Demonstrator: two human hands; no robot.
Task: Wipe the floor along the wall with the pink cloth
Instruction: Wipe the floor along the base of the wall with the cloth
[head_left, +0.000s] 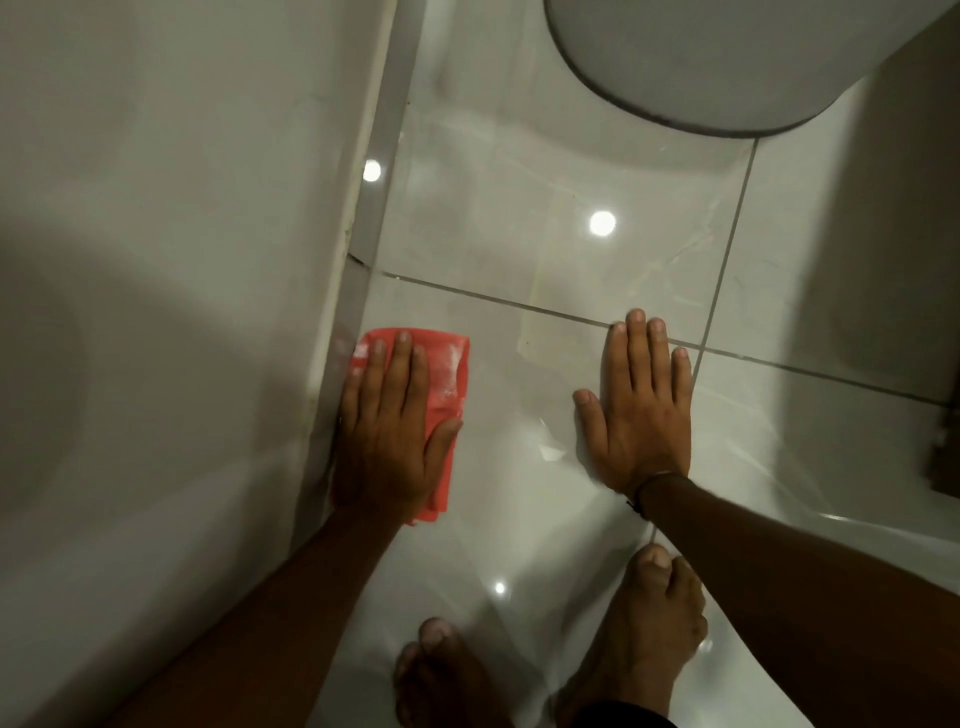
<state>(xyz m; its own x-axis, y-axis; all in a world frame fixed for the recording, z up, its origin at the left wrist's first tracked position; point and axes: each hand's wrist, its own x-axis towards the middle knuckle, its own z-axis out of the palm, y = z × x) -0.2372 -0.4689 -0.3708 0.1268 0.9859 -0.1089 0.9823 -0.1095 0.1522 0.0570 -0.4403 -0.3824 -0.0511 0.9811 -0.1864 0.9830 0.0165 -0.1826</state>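
Your bare feet (644, 623) nearest, on glossy floor (519, 519). Your left hand (387, 441) flat on pink cloth (449, 379), fingers (397, 364) spread straight, pressing not gripping; cloth touches wall (156, 260) base. Your right hand (641, 410) empty, splayed on tile, bracing. Beyond fingertips: grout line (493, 299), skirting strip (379, 171), toilet (727, 62). Judgement: wipe mid-way; stretch ahead toward toilet likely left; white residue on cloth.

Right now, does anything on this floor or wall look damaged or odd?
Yes. The strip along the wall's foot has a dark crack or gap near the tile joint. The pink cloth under the left hand shows whitish smears.
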